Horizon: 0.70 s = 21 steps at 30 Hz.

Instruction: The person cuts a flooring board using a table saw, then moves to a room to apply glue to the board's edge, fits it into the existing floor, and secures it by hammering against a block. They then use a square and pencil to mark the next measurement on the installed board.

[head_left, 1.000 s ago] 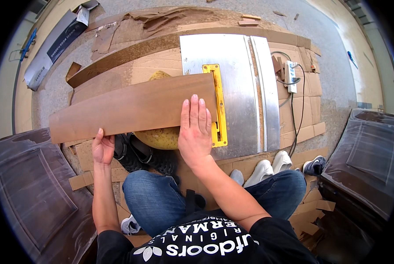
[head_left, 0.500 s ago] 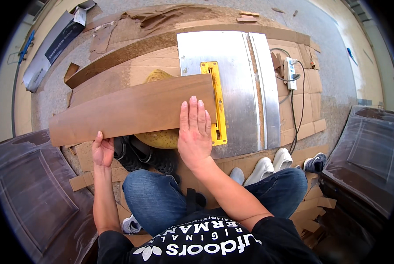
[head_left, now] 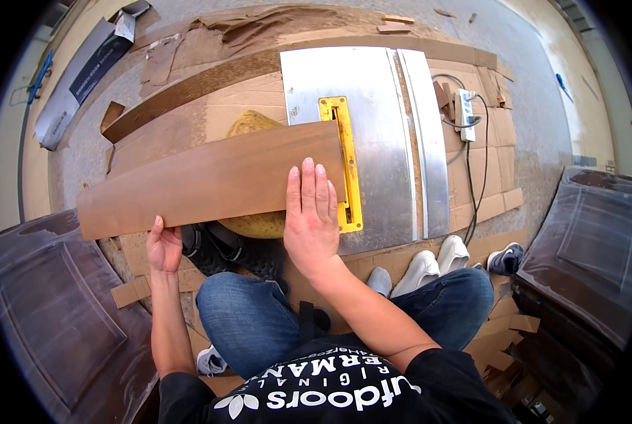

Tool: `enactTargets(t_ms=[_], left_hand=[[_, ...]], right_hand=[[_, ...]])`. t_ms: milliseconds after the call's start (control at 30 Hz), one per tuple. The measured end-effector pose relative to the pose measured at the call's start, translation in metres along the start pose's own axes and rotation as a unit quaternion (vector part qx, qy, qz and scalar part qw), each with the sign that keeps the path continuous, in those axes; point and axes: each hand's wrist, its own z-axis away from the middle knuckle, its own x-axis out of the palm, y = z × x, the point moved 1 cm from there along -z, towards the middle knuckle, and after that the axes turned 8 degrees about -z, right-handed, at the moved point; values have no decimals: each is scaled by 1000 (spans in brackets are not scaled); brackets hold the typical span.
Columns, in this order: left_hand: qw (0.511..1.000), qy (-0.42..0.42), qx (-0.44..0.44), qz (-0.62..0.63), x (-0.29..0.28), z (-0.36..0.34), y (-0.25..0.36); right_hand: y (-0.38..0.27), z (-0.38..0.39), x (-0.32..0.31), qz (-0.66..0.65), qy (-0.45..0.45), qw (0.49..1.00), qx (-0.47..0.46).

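A long brown wooden plank (head_left: pixel 210 177) lies slantwise over the left part of a metal saw table (head_left: pixel 379 141). Its right end reaches the yellow slotted insert (head_left: pixel 352 162) set in the metal top, covering part of the slot. My left hand (head_left: pixel 165 247) grips the plank's near edge toward its left end, thumb on top and the other fingers hidden below. My right hand (head_left: pixel 311 219) lies flat on the plank's right end, fingers stretched out and pointing away from me, next to the insert. A rounded yellow part (head_left: pixel 256 225) shows beneath the plank.
A white power strip (head_left: pixel 465 113) with dark cables lies on cardboard (head_left: pixel 496 162) right of the saw. White shoes (head_left: pixel 422 272) stand near its front edge. Dark panelled pieces (head_left: pixel 55 304) flank me on both sides. A long box (head_left: pixel 83 78) lies at the far left.
The plank has shifted slightly, its left end coming a little nearer to me. My left hand has moved a touch with it; my right hand stays flat on the right end.
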Motion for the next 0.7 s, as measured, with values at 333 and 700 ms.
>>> enactTargets(t_ms=[333, 700], left_hand=[[1000, 27, -2, -15, 7, 7, 1], [999, 32, -4, -11, 3, 10, 0]], right_hand=[[1, 4, -1, 12, -8, 1000, 2], [-1, 8, -2, 22, -15, 1000, 1]])
